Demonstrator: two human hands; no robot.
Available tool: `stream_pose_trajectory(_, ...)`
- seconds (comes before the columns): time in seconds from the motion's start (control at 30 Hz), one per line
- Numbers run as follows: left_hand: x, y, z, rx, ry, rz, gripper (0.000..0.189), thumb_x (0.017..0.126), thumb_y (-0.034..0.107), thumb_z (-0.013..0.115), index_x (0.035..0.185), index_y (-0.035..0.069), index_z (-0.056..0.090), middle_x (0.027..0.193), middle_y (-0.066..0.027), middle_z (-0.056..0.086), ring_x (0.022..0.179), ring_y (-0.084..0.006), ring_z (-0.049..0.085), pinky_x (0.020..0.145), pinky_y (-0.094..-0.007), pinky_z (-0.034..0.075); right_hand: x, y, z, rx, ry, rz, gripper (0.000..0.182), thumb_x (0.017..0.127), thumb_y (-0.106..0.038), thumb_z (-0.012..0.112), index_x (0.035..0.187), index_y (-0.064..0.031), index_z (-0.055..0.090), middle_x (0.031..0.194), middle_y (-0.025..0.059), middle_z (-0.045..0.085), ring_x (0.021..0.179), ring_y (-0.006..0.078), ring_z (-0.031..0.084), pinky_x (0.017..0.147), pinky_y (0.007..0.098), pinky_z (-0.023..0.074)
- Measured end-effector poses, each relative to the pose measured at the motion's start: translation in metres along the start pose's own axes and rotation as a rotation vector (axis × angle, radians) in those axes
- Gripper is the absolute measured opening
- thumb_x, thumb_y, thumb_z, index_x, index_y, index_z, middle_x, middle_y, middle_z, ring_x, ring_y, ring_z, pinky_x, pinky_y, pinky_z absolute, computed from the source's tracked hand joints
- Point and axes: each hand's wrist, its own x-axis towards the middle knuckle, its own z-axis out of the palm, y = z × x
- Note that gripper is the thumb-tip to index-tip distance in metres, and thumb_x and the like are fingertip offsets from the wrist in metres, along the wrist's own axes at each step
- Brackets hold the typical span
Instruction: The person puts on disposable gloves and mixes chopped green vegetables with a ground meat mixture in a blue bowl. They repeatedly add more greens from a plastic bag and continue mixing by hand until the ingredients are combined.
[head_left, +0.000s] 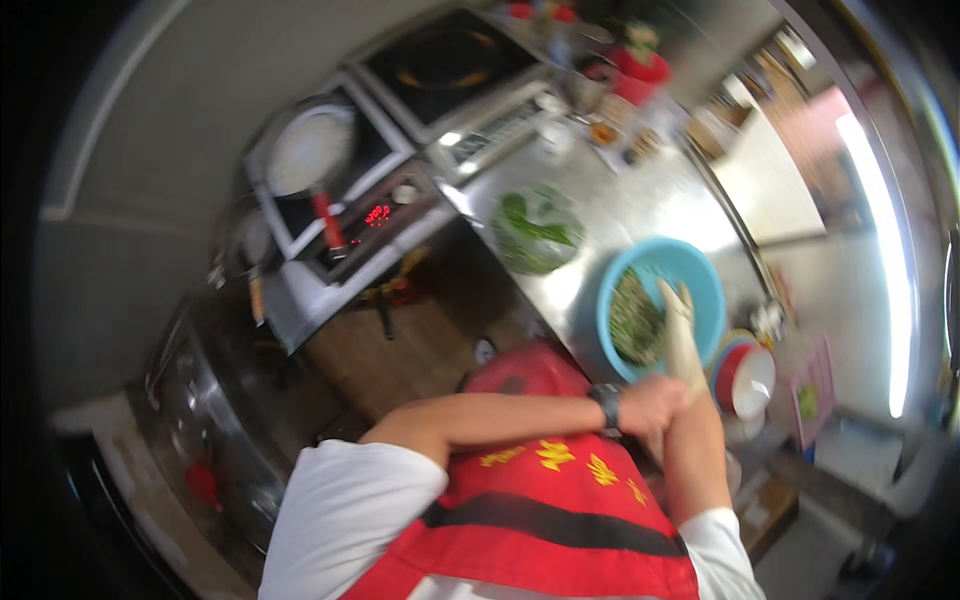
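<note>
My right hand (679, 311) wears a pale, thin glove and is over the inside of a light blue basin (715, 300), with some fingers apart and nothing seen in them. Beside it in the basin lies a mixture of chopped greens (634, 319). My left hand (656, 409), bare, with a dark watch at the wrist, reaches across my red apron (562, 517) and grips the glove's cuff at my right forearm. A clear plastic bag of leafy greens (536, 229) rests on the steel counter to the left of the basin. Blur hides finer detail of the fingers.
An induction cooker (367, 225) with a lit red display holds a pan (311, 150) with a red handle. Another cooker (450, 67) stands behind it. Red-and-white bowls (750, 381) sit right of the basin. A pink basket (814, 394) is farther right.
</note>
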Motion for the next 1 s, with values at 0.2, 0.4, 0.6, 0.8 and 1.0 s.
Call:
stream_pose_trajectory(0.2,-0.035,-0.068,-0.053,-0.049,0.737,-0.36,0.017,0.1,0.019,0.058,0.104,0.002,0.062,0.083,-0.002,0.061,0.07,-0.0113,0.058,0.065,-0.0283,0.05,0.013,-0.024,0.013,-0.073,-0.044,-0.168,0.068,0.089,-0.03,0.071,0.144,0.0025,0.047,0.149,0.0204,0.045,0.142,0.0319,0.037,0.117,0.0391,0.0261)
stream_pose_trajectory(0.4,-0.009,-0.137,-0.018,-0.332,1.092,-0.776,0.042,0.107,0.042,0.04,0.103,0.001,0.052,0.088,-0.0073,0.053,0.079,-0.0186,0.052,0.074,-0.0341,0.046,0.111,0.032,0.016,-0.875,-0.427,-0.113,0.09,0.072,-0.047,0.079,0.14,0.0017,0.049,0.133,0.0243,0.059,0.125,0.0339,0.056,0.104,0.04,0.0435)
stream_pose_trajectory(0.6,0.01,-0.144,-0.053,-0.197,1.281,-0.557,0.038,0.105,0.028,0.05,0.078,0.001,0.049,0.068,-0.0008,0.044,0.064,-0.0126,0.038,0.061,-0.0334,0.036,0.098,0.052,0.043,-0.921,-0.432,-0.435,0.032,0.071,-0.015,0.076,0.102,-0.0096,0.068,0.108,0.0187,0.066,0.108,0.0349,0.061,0.091,0.0419,0.0507)
stream_pose_trajectory(0.8,0.03,-0.171,-0.096,-0.078,1.204,-0.498,0.042,0.104,0.029,0.053,0.073,0.0,0.049,0.062,-0.0037,0.04,0.06,-0.0143,0.036,0.057,-0.0356,0.035,0.022,0.043,-0.013,-1.12,-0.594,-0.573,0.04,0.083,-0.015,0.068,0.121,-0.0069,0.061,0.108,0.0278,0.06,0.108,0.0415,0.059,0.088,0.0443,0.0521)
stream_pose_trajectory(1.0,0.044,-0.166,-0.099,-0.105,1.093,-0.505,0.04,0.104,0.031,0.053,0.076,0.002,0.051,0.062,-0.0051,0.039,0.06,-0.0138,0.036,0.057,-0.034,0.035,0.083,0.095,0.021,-1.627,-0.505,-0.271,0.029,0.092,-0.025,0.056,0.114,-0.006,0.058,0.103,0.017,0.07,0.086,0.0337,0.07,0.071,0.0439,0.0572)
